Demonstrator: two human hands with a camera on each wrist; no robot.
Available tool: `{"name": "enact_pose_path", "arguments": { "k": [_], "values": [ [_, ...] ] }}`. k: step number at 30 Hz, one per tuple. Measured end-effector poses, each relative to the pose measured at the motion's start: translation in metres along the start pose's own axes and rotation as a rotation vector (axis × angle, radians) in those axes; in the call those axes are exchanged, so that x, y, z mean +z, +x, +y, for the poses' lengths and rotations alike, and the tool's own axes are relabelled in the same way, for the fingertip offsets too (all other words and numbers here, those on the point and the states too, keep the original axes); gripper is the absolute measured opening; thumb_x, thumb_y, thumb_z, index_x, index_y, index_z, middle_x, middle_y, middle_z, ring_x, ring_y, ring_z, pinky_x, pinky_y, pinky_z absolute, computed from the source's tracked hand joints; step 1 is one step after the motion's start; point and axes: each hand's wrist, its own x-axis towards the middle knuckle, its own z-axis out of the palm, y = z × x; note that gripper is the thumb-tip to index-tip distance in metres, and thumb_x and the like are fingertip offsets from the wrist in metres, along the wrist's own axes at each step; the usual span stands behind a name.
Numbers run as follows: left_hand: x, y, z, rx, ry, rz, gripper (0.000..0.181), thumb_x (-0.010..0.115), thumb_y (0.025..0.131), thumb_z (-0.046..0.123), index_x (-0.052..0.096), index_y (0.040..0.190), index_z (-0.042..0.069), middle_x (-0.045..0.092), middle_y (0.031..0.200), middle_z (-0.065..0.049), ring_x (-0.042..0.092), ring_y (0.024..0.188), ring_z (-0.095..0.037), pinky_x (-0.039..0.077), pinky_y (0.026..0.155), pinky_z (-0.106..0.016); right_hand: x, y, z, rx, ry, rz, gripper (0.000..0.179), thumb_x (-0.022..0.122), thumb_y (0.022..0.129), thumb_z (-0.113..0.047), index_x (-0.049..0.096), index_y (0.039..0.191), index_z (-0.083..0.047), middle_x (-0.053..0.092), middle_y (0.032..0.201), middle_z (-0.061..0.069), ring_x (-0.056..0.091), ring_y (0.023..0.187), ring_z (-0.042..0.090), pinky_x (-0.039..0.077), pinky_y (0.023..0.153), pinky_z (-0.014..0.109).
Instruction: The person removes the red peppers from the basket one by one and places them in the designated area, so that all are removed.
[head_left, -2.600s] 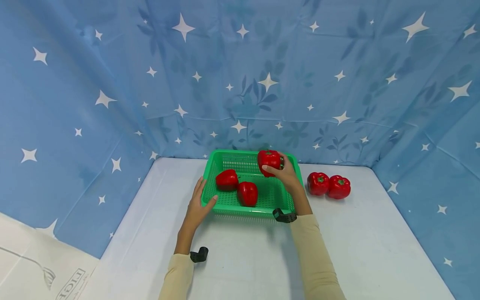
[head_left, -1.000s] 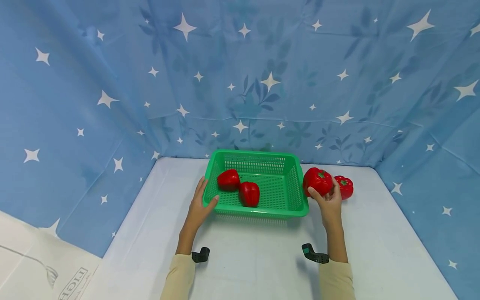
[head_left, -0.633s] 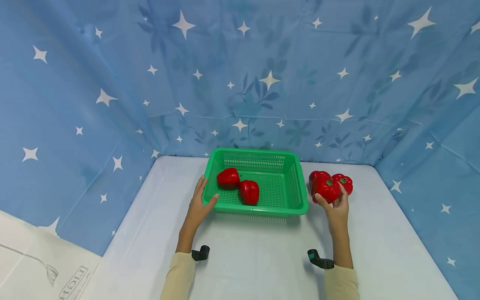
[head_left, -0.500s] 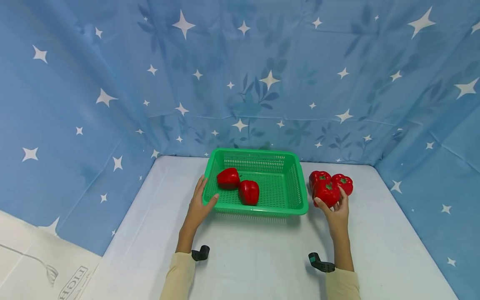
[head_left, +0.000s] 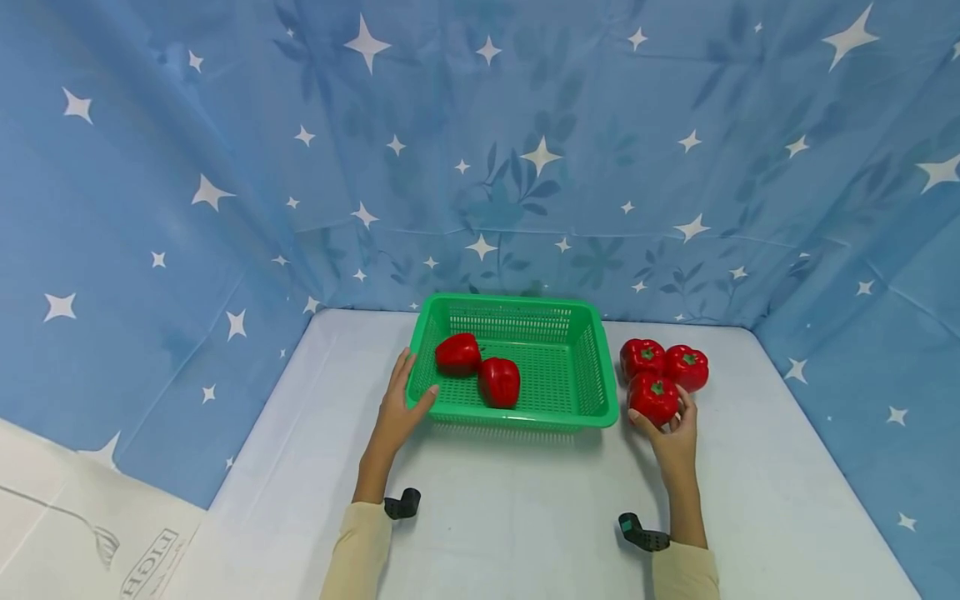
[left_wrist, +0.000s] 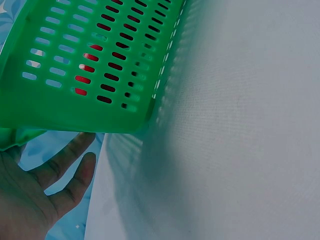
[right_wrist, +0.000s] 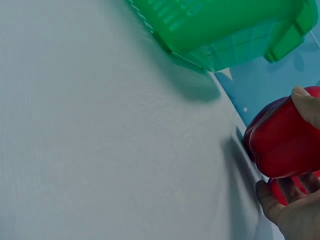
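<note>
A red bell pepper (head_left: pixel 653 398) is held between the thumb and fingers of my right hand (head_left: pixel 675 442), at the table's right side. It sits just in front of two more red bell peppers, the left one (head_left: pixel 642 355) and the right one (head_left: pixel 687 368). In the right wrist view, the thumb lies on one side of the held pepper (right_wrist: pixel 285 142) and the fingers on the other. My left hand (head_left: pixel 393 421) rests with spread, straight fingers at the left front corner of a green basket (head_left: pixel 517 418). Inside the basket lie two red bell peppers, one (head_left: pixel 458 354) left of the other (head_left: pixel 499 383).
The white table (head_left: pixel 510 517) meets a blue star-patterned curtain (head_left: pixel 480 167) at the back and sides. The basket stands near the back edge. Black wrist cameras, one left (head_left: pixel 402 503) and one right (head_left: pixel 642 533), sit at the wrists. Printed pale cloth (head_left: pixel 90 533) shows at lower left.
My right hand has carried the bell pepper out of the basket to the right, then lowered it toward the front of the other two. My left hand has stayed at the basket's corner.
</note>
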Motion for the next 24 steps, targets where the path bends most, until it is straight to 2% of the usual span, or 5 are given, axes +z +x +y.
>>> {"name": "enact_pose_path", "arguments": {
  "k": [9,19,24],
  "values": [
    [0.001,-0.001,0.0,0.011,0.007,0.001,0.077,0.06,0.094,0.047,0.025,0.156,0.016,0.012,0.165,0.002,0.013,0.152,-0.024,0.021,0.116,-0.062,0.002,0.002,0.011,-0.056,-0.072,0.004,0.095,0.08,0.082,-0.024,0.019,0.155,-0.029,0.028,0.159,0.004,0.026,0.147,0.028,0.035,0.111,0.053],
    [0.001,0.0,0.0,0.002,0.012,0.004,0.077,0.059,0.094,0.048,0.025,0.156,0.017,0.012,0.165,0.004,0.012,0.152,-0.023,0.021,0.117,-0.06,0.004,0.006,0.014,-0.034,-0.083,0.004,0.099,0.079,0.083,-0.023,0.011,0.155,-0.024,0.023,0.162,0.006,0.02,0.15,0.03,0.031,0.114,0.054],
    [0.001,-0.001,0.001,0.0,0.001,0.002,0.077,0.06,0.094,0.048,0.025,0.156,0.018,0.012,0.165,0.003,0.012,0.152,-0.023,0.021,0.117,-0.061,0.004,0.008,0.015,-0.04,-0.08,-0.002,0.097,0.079,0.083,-0.023,0.013,0.154,-0.025,0.023,0.161,0.005,0.021,0.149,0.029,0.032,0.113,0.053]
  ]
}}
